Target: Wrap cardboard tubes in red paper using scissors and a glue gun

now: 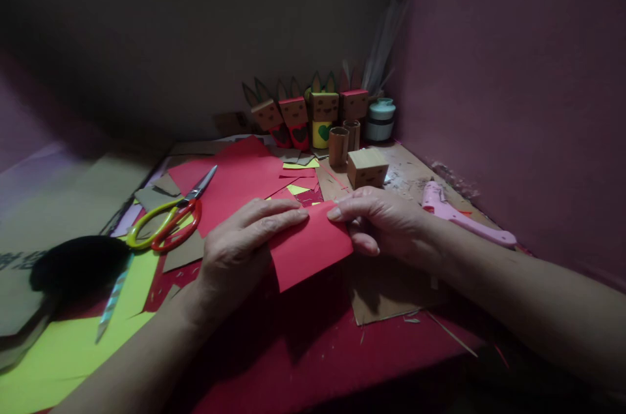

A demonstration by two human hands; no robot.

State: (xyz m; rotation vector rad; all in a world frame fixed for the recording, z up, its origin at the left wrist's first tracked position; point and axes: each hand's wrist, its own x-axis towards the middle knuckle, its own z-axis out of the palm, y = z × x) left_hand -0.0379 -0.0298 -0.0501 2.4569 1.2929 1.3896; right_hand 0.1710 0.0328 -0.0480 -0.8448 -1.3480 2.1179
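A small piece of red paper [308,251] is held up between both hands above the table. My left hand [244,238] grips its left upper part, fingers lying along the top edge. At the right upper corner, my right hand [376,221] pinches the paper between thumb and fingers. Beyond the hands lies a larger red sheet [239,173], with scissors [180,215] with one yellow and one red handle resting across its left side. A small cardboard box with a drawn face [368,168] sits just past my right hand, beside two cardboard tubes [338,147].
Several box-headed figures with ears [323,107] stand at the back, near a teal jar [380,119]. A pink glue gun [464,215] lies right, close to the wall. Yellow paper [88,349], a striped pencil [115,296] and a black object [81,264] are left; cardboard [391,300] lies below.
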